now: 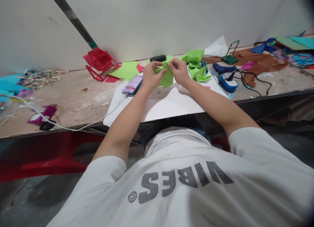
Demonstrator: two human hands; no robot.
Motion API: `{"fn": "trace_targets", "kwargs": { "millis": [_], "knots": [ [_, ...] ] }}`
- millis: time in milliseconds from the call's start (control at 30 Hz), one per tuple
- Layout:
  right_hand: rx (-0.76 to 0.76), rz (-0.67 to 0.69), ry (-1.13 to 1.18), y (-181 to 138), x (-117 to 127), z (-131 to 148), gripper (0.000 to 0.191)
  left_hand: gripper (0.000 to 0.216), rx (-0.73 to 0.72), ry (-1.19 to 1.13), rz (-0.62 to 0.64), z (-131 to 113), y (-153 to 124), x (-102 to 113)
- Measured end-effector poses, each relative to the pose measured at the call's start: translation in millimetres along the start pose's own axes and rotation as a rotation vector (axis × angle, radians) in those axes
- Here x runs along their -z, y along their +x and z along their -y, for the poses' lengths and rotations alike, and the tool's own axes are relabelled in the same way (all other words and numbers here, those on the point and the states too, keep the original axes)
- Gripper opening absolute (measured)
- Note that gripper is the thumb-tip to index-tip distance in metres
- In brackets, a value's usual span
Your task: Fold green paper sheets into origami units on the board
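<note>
Between my two hands is a folded piece of green paper [166, 78], raised over a white board [169, 104]. My left hand [152, 76] pinches its left side between thumb and fingers. At the upper right edge, my right hand [179, 70] grips the same paper with thumb and forefinger. Just right of my right hand lie several folded green paper shapes [197, 66]. Left of my left hand, a phone [133, 86] leans on the board, its screen partly blurred out. Behind my hands sits a dark oblong case [158, 58].
A red paper chair-like model [100, 63] and flat green sheets [127, 71] are at the back left. To the right are a blue glue gun [223, 68], a blue power socket [228, 83] and its black cable. A white cable [94, 122] crosses the table's front left edge.
</note>
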State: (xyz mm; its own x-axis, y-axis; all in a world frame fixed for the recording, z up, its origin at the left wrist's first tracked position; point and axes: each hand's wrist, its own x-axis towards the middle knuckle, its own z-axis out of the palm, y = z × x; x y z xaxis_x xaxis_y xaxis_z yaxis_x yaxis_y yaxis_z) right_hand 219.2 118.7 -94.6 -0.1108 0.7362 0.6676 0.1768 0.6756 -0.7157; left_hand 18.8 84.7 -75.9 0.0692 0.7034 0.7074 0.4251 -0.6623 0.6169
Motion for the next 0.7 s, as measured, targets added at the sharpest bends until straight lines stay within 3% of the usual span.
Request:
{"fn": "trace_targets", "kwargs": {
  "millis": [167,367,700],
  "knots": [
    [0.034,0.035,-0.068,-0.8,5.2,4.8,0.046,0.031,0.066,0.026,0.043,-1.7,-0.5,1.5],
    [0.079,0.056,-0.131,-0.8,11.9,14.2,0.040,0.040,0.073,-0.015,0.074,-11.3,-3.6,2.7],
    [-0.046,0.011,-0.150,-4.8,16.2,37.8,0.037,0.044,0.069,-0.083,0.046,-22.1,-7.0,-1.8]
  ]
}}
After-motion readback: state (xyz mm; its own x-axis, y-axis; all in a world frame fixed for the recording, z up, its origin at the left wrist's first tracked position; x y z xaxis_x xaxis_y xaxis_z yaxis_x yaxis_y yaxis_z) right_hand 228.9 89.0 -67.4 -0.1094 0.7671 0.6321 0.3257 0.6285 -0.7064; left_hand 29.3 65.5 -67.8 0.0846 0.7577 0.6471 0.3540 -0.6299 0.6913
